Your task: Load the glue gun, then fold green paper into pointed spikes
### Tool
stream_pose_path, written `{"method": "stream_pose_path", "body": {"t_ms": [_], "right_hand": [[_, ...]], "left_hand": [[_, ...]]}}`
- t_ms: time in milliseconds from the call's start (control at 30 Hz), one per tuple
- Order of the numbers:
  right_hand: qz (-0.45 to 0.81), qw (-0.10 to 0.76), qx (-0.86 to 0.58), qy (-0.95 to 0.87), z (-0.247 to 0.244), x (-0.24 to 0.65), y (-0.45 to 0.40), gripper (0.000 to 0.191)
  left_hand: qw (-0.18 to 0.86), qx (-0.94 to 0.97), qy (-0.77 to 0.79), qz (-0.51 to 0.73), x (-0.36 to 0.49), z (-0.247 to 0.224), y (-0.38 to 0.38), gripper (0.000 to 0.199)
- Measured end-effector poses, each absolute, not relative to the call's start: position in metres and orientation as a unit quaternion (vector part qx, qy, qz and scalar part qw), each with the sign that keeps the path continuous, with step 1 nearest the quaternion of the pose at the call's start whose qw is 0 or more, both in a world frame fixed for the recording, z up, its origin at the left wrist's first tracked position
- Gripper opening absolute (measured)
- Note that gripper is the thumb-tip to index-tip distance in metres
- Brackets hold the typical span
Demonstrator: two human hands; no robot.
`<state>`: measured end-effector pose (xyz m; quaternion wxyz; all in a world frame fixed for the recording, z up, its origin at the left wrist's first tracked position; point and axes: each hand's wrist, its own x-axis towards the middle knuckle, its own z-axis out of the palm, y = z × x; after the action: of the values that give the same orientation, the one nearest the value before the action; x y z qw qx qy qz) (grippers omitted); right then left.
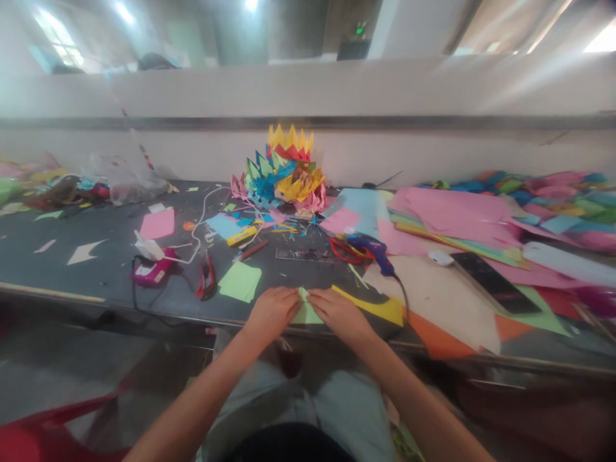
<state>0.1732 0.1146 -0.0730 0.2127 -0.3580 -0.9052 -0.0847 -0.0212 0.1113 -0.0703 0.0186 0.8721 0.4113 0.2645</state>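
A small piece of light green paper (307, 314) lies at the table's front edge, its upper end folded to a point. My left hand (273, 311) grips its left side, fingers closed and pressing near the tip. From the right, my right hand (341, 312) pinches the same paper, and the two hands' fingertips nearly meet. Parts of the paper are hidden under the fingers. Left of my left hand rests a small stack of light green paper squares (240, 282). A curved yellow paper strip (373, 306) lies just beyond my right hand.
Colourful folded-paper crowns (289, 176) are piled at the back. A blue glue gun (373, 249), red-handled scissors (206, 277) and a pink device (154, 268) with cords lie around. On the right, a phone (493, 282) rests on coloured sheets (452, 212). A red chair (52, 427) stands lower left.
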Motion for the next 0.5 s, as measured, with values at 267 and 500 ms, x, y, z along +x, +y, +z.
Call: {"method": "stream_pose_path", "body": {"t_ms": [267,500], "right_hand": [[-0.033,0.202,-0.348,-0.915,-0.0691,0.1797,0.1196,0.025],[-0.007,0.197,-0.336,-0.921,-0.0645,0.1809,0.1208,0.024]], "left_hand": [[0.027,0.889,0.384,0.247,-0.0274,-0.0685,0.1135,0.018],[0.022,0.902,0.362,0.234,-0.0293,-0.0651,0.1161,0.019]]}}
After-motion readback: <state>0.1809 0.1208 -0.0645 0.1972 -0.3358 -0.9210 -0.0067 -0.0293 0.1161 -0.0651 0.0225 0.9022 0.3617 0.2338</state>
